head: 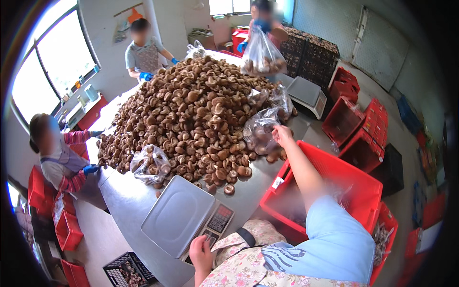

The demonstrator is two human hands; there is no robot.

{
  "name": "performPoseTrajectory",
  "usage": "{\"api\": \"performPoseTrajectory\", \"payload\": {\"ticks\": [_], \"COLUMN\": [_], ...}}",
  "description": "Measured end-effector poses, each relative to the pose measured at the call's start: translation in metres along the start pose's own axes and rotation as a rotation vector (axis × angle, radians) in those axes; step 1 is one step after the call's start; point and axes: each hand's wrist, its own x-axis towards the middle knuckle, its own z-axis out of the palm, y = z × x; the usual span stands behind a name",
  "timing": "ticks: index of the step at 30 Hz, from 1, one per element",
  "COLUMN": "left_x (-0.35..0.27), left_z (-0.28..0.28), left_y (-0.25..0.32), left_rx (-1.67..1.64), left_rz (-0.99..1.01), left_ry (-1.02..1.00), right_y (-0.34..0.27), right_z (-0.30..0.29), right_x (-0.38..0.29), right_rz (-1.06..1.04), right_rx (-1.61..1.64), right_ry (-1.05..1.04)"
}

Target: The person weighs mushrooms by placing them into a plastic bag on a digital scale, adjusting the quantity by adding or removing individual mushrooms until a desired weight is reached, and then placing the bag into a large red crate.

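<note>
A large heap of brown mushrooms covers the middle of the metal table. My right hand touches a clear plastic bag of mushrooms at the heap's right edge, fingers bent at its side; a firm grip cannot be made out. Beside the front edge of a digital scale with a bare grey pan is my left hand, its fingers curled; whether it holds something small is unclear. Another clear bag of mushrooms lies behind the scale, against the heap.
A large red crate stands close on my right, with more red crates beyond. A second scale is at the far right. Three people stand around the table, one holding up a bag of mushrooms. A black crate sits on the floor.
</note>
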Motion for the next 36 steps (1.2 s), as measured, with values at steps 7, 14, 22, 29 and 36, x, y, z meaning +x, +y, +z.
{"api": "performPoseTrajectory", "payload": {"ticks": [7, 14, 22, 29, 36], "left_x": [0.005, 0.048, 0.070, 0.071, 0.042], "left_z": [-0.023, -0.028, -0.023, -0.033, -0.068], "left_y": [0.006, 0.010, 0.039, 0.055, 0.037], "left_rx": [-0.080, -0.078, -0.115, -0.102, -0.076], "left_rz": [-0.157, -0.112, -0.026, -0.062, -0.172], "left_ry": [0.215, 0.258, 0.212, 0.256, 0.546], "right_y": [-0.088, -0.172, -0.172, -0.133, -0.059], "right_z": [0.041, 0.047, 0.117, 0.208, 0.226], "right_x": [-0.060, -0.117, -0.222, -0.306, -0.316], "right_rz": [-0.447, -0.516, -0.405, -0.489, -1.317], "right_rx": [-0.238, 0.042, -0.338, -0.263, -0.419], "right_ry": [-0.007, -0.223, -0.728, -1.426, -1.643]}}
